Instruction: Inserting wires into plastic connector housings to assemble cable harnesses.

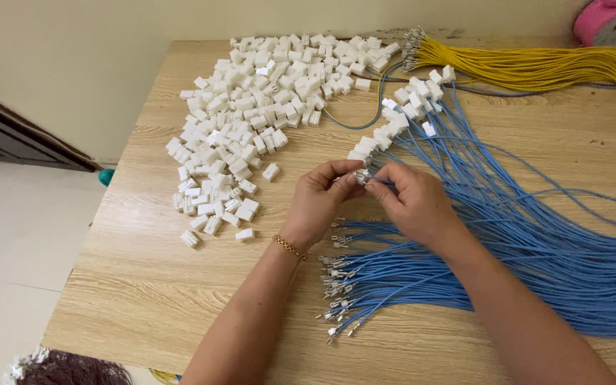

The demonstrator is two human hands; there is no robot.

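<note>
Both hands, left hand [320,196] and right hand [411,199], pinch a white connector [360,175] between fingertips.

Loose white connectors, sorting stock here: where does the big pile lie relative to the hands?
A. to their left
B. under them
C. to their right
A: the pile of white connectors spreads over the table to the left of both hands, left hand and right hand.

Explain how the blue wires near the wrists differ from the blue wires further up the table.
The blue wires near the wrists end in bare metal terminals, fanned out loose. The blue wires further up already carry white plastic connectors on their ends, lying in a rough row. Both groups are thin, blue and run off to the right across the wooden table.
</note>
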